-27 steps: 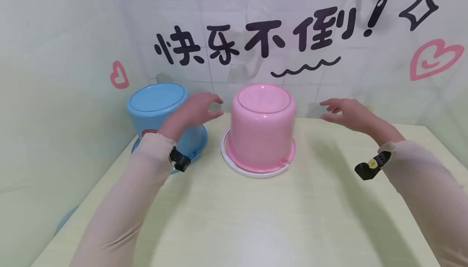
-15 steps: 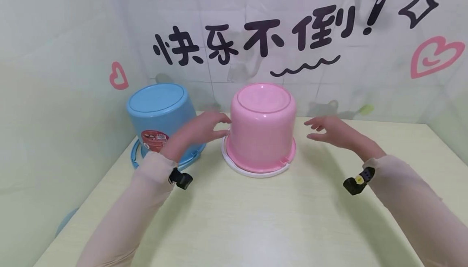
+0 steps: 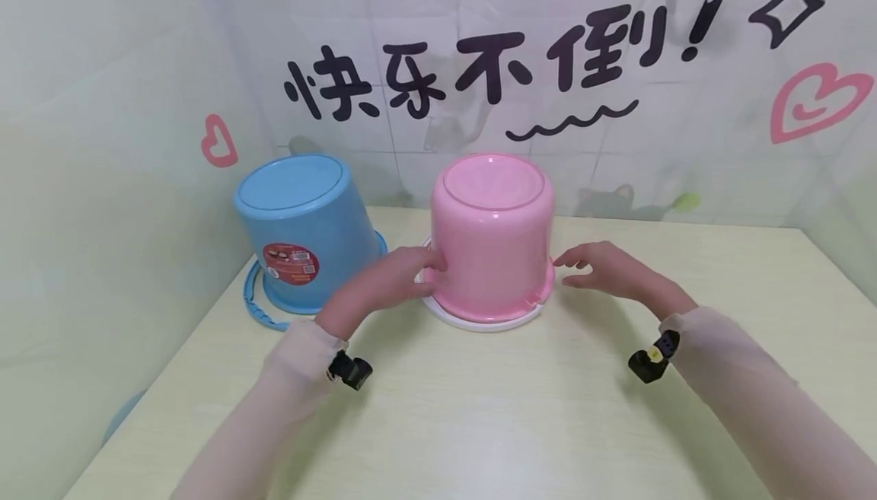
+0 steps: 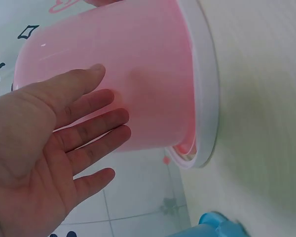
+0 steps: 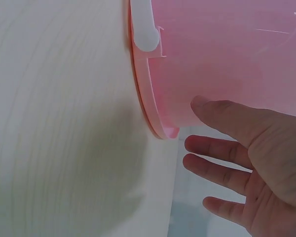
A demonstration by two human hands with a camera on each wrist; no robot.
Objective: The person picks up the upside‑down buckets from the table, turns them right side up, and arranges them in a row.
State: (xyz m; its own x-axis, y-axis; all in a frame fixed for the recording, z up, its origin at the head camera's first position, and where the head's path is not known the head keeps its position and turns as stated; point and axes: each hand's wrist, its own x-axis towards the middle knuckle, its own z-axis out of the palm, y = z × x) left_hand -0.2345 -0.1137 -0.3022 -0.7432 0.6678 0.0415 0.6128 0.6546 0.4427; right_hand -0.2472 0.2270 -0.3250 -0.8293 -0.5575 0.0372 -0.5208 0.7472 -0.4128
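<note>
A pink bucket [image 3: 492, 249] stands upside down on the table, its white handle [image 4: 207, 89] lying round the rim. My left hand [image 3: 393, 279] is at the bucket's left side, with its thumb and fingertips overlapping the pink wall in the head view. In the left wrist view the fingers [image 4: 96, 126] are spread and slightly bent beside the wall. My right hand [image 3: 606, 268] is at the right side near the rim, fingers and thumb parted. Its thumb [image 5: 227, 113] overlaps the bucket wall in the right wrist view.
A blue bucket [image 3: 301, 234] with a red label [image 3: 291, 264] also stands upside down, at the back left, its blue handle [image 3: 256, 306] on the table [image 3: 493, 409]. A wall sheet [image 3: 411, 135] with black lettering rises behind, and another wall [image 3: 137, 218] borders the left.
Both hands have moved down and inward, from above and beside the pink bucket to its lower sides. Both buckets stay in place; the blue one's label is now uncovered.
</note>
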